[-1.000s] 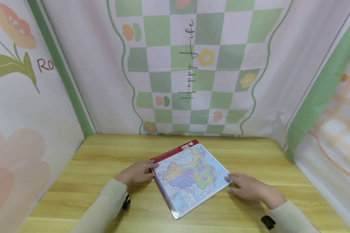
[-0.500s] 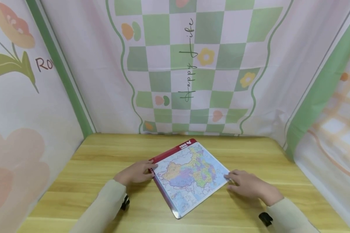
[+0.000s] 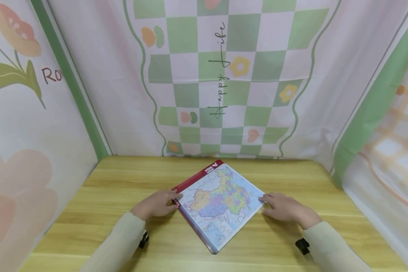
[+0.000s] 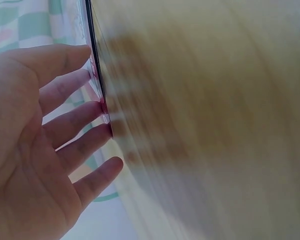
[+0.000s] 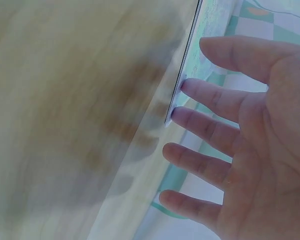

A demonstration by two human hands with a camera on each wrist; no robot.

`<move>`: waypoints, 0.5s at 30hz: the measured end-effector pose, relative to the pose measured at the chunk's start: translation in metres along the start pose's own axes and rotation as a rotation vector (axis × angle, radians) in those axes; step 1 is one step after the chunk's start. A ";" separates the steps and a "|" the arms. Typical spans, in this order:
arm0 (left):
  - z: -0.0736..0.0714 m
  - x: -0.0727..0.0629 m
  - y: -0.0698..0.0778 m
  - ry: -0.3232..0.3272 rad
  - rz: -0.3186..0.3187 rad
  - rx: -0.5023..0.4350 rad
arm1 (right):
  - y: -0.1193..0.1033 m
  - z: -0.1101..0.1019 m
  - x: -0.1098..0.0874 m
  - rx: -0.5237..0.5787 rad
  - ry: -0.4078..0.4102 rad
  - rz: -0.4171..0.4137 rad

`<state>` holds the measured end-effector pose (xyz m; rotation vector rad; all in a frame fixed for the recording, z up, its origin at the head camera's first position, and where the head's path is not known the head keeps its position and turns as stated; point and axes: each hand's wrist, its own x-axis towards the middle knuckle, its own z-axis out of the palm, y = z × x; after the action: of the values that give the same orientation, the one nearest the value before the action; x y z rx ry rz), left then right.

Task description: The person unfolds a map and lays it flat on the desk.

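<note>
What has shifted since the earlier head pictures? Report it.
Seen from the head camera, the map board has turned slightly counterclockwise; the right hand has moved forward and left with its corner. The left hand stays at the opposite corner, and the board still lies on the table.

Tabletop [image 3: 122, 181]: yellow-toned wood, darker grain streaks running side to side, far corners rounded | On it: thin, glossy board printed with a map of China [image 3: 221, 204], lying near the middle, face up, turned diagonally so one corner points toward the person; red band along its far left side
</note>
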<state>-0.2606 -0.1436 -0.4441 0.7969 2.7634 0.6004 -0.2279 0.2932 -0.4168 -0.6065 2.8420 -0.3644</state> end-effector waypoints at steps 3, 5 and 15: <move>0.000 -0.001 0.001 0.011 0.012 0.008 | -0.001 -0.002 0.003 0.014 -0.008 0.006; 0.000 -0.002 0.002 0.016 0.027 0.012 | -0.001 -0.003 0.005 0.025 -0.012 0.006; -0.004 -0.007 0.004 0.030 0.087 0.049 | 0.002 -0.005 0.014 0.074 -0.028 0.036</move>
<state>-0.2538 -0.1460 -0.4386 0.9308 2.7922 0.5667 -0.2424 0.2895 -0.4147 -0.5414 2.7952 -0.4495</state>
